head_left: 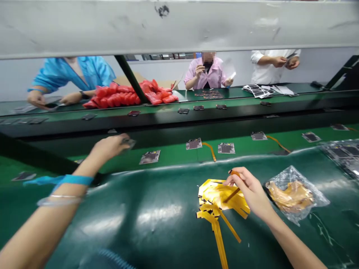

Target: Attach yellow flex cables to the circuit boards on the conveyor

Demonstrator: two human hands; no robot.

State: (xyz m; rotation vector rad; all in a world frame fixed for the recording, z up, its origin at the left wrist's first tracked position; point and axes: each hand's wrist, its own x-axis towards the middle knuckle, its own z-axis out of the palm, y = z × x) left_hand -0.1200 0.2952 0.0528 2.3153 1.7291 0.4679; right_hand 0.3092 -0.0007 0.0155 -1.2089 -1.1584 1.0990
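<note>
Out over the green conveyor belt, my left hand (pixel 108 148) pinches a small circuit board (pixel 129 142), partly hidden by the fingers. A blue wrist strap (pixel 77 180) circles that wrist. My right hand (pixel 250 188) is closed on an orange flex cable (pixel 232 195), whose black-tipped end sticks up above the fingers. Right beneath it lies a loose pile of yellow-orange flex cables (pixel 214 194) on the green mat (pixel 157 228). On the belt, one circuit board (pixel 194 144) has a flex cable (pixel 210 150) attached, while another board (pixel 226 148) beside it has none.
A clear plastic bag (pixel 297 194) of flex cables lies right of my right hand. Panels of boards (pixel 343 155) sit at the far right. Across the line are red bundles (pixel 120 96) and several co-workers. A green post (pixel 36 155) slants at left; a white beam (pixel 179 28) spans the top.
</note>
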